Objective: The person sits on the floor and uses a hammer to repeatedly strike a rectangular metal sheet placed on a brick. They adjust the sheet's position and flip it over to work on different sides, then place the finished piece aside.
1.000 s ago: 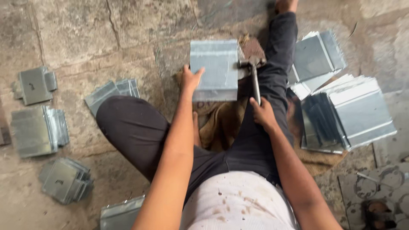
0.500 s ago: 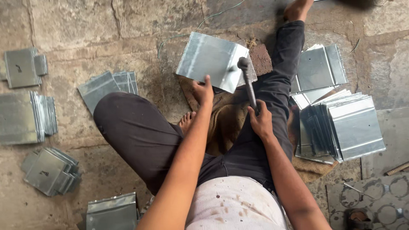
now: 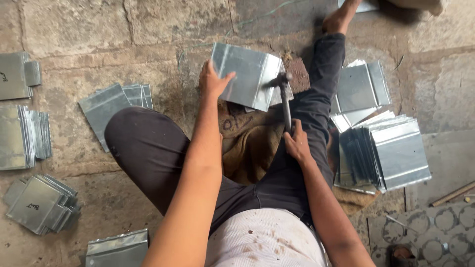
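Note:
I sit on a stone floor with my legs spread. My left hand [image 3: 212,81] grips the left edge of a folded metal sheet [image 3: 246,74], which lies tilted in front of me. My right hand [image 3: 297,142] is closed around the handle of a hammer [image 3: 284,96]. The hammer's head rests at the sheet's right edge. A brown sack cloth [image 3: 250,141] lies under the sheet, between my legs.
A stack of metal sheets [image 3: 383,151] lies by my right leg, with more sheets [image 3: 360,86] behind it. Piles of bent sheets [image 3: 22,136] and folded pieces [image 3: 42,202] lie to the left. A few sheets [image 3: 111,106] sit beside my left knee.
The sheet has turned from square to tilted and shifted left. My left hand moved from its near edge to its left edge. The hammer head came down onto the right edge.

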